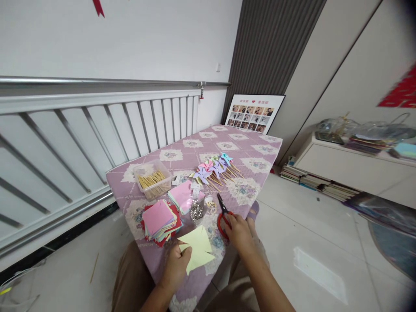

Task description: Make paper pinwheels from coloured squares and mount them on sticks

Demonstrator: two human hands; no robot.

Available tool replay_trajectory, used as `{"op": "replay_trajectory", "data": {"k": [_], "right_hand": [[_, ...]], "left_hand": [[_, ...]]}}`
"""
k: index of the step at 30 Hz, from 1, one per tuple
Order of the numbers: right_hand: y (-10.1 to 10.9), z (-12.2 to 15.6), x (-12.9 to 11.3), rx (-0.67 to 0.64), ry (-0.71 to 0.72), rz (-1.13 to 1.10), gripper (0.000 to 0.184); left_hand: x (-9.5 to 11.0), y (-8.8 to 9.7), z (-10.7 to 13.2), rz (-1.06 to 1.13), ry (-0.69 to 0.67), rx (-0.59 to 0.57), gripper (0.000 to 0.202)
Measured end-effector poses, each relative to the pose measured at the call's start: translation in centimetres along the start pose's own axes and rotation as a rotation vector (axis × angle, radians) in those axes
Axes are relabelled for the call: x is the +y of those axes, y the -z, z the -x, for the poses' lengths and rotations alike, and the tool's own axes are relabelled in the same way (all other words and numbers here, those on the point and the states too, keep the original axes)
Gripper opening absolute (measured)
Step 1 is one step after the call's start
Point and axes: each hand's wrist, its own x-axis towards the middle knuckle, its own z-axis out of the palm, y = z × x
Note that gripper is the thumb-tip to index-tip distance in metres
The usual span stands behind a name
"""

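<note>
My left hand (177,264) pinches the left edge of a pale yellow paper square (197,251), which has slits cut in from its corners. Over at the table's right edge, my right hand (238,232) is on the red handles of a pair of scissors (223,212); the dark blades point away from me. Behind the yellow sheet lies a stack of coloured paper squares (158,219), pink on top. A second pile of pink paper (182,196) is beside it. Silver pins (196,211) and small yellowish pieces (211,206) sit in containers near the scissors.
A clear plastic box (152,178) of wooden sticks stands at the left. Several finished paper pinwheels (214,169) on sticks lie mid-table on the patterned cloth (227,145). A white radiator (113,130) runs along the left; a framed photo board (253,113) leans behind the far end.
</note>
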Motion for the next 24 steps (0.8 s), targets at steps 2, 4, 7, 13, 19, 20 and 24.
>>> {"op": "replay_trajectory", "data": {"k": [2,4,7,13,19,20,24], "right_hand": [[-0.3,0.9,-0.1,0.031,-0.001,-0.121,0.026],[-0.5,2.2,-0.5,0.013,-0.027,-0.199,0.028],[-0.5,4.2,-1.4,-0.019,-0.055,-0.31,0.023],[0.8,5.7,-4.1,-0.178,-0.213,-0.807,0.013],[2.7,5.2,-6.9,-0.271,-0.346,-1.075,0.016],[2.9,5.2,-7.2,-0.262,-0.36,-1.093,0.016],[3.4,5.5,-7.4,-0.221,-0.402,-1.108,0.017]], "left_hand": [[0.4,0.0,0.0,0.045,0.04,-0.017,0.022],[0.9,-0.1,0.0,0.131,0.072,-0.047,0.024],[2.0,-0.3,0.2,0.299,0.085,-0.068,0.026],[4.5,-0.6,0.7,0.478,0.089,-0.139,0.031],[6.7,-0.7,0.9,0.491,0.055,-0.198,0.035],[7.0,-0.7,0.9,0.499,0.054,-0.201,0.035],[8.0,-0.5,1.2,0.539,0.045,-0.222,0.039]]}}
